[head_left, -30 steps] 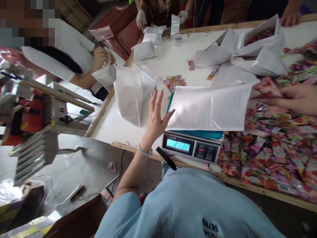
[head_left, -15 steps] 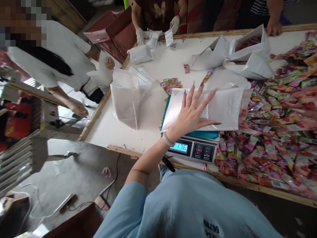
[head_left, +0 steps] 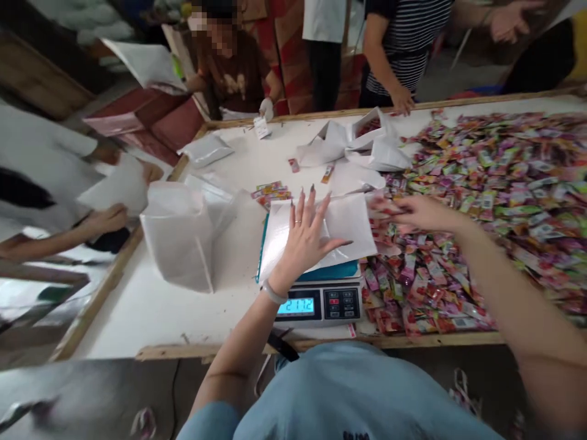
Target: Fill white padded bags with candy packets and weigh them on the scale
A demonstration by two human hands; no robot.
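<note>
A white padded mailer (head_left: 353,229) lies flat on the teal-topped digital scale (head_left: 343,304), whose lit display reads about 217.2. My left hand (head_left: 308,235) rests on the mailer with its fingers spread, a ring on one of them. At the mailer's right end, where its mouth is, my right hand (head_left: 410,214) reaches in from the right over small colourful packets (head_left: 486,201). Its fingers are smeared by motion among reddish packets, so I cannot tell whether it holds any.
An upright white mailer (head_left: 177,238) stands at the left. More white mailers (head_left: 371,150) sit farther back, some holding packets. A few loose packets (head_left: 271,192) lie behind the scale. Other people work around the wooden-edged table (head_left: 183,351), one holding a white mailer (head_left: 117,186).
My right hand has come into view at the mailer's right end. The display has risen from about 17.6 to 217.2. My view has swung to the right; my left hand stays spread on the mailer.
</note>
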